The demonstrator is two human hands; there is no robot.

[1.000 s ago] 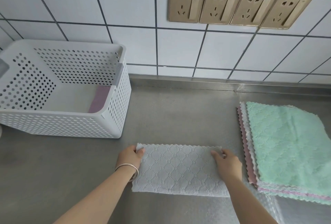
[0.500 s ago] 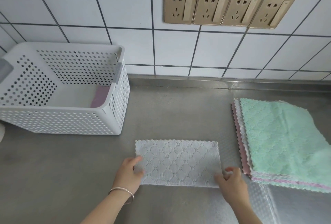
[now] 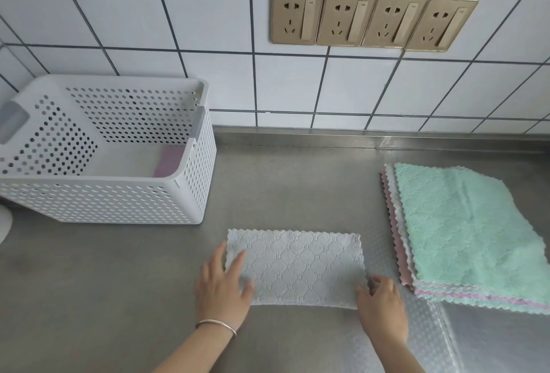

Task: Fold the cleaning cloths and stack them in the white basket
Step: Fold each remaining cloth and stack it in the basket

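Note:
A grey quilted cloth (image 3: 300, 267), folded into a long rectangle, lies flat on the steel counter in front of me. My left hand (image 3: 223, 286) rests flat on its left end with fingers spread. My right hand (image 3: 381, 298) pinches the cloth's near right corner between curled fingers. The white perforated basket (image 3: 119, 203) stands at the left against the wall, with a pink folded cloth (image 3: 169, 161) in its bottom. A stack of unfolded cloths (image 3: 464, 232), mint green on top, lies at the right.
The tiled wall with a row of gold sockets (image 3: 372, 19) runs behind the counter. A white rounded object (image 3: 4, 223) shows at the left edge under the basket's corner. A textured film covers the counter near the stack.
Both hands slid from the cloth's far corners back to its near edge. The left hand now lies flat on the left end; the right hand curls onto the near right corner.

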